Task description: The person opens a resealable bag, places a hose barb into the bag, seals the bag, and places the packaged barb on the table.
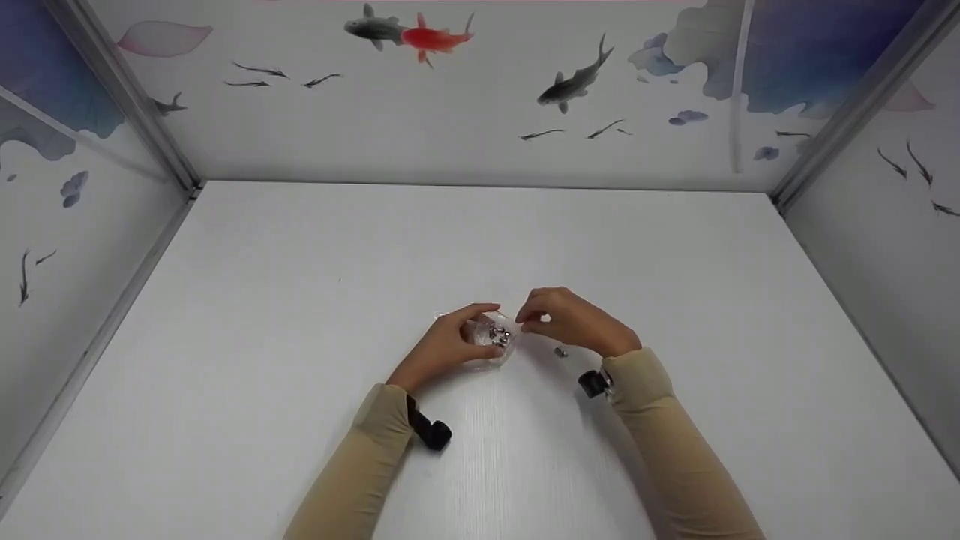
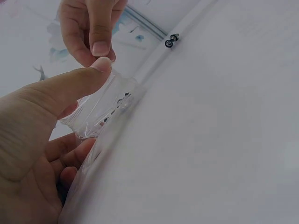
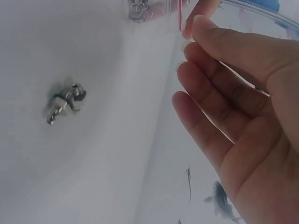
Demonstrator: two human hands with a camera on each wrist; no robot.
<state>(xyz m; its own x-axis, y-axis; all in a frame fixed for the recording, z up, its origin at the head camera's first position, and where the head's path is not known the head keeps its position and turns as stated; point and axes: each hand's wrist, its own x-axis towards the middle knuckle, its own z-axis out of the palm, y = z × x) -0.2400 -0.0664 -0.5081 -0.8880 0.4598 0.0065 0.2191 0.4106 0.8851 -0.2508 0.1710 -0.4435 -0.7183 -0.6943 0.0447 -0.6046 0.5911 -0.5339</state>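
A clear plastic zip bag [image 1: 504,358] with several small shiny metal pieces [image 1: 498,335] inside lies near the table's middle. My left hand [image 1: 450,337] grips it from the left, thumb and fingers around its sides; in the left wrist view the thumb lies along the bag's [image 2: 100,105] upper edge. The right hand [image 1: 570,319] pinches the bag's right edge between thumb and forefinger, beside the red seal line [image 3: 180,16] in the right wrist view. Its other fingers are loosely bent. Below that hand, a small silvery metal piece [image 3: 65,100] lies outside the bag.
The white table [image 1: 300,247] has a printed panel [image 1: 480,135] along its back and more panels at both sides. Metal posts [image 1: 847,112] stand at the back corners. A black wrist camera [image 1: 435,433] sticks out from the left sleeve, another [image 1: 592,383] from the right.
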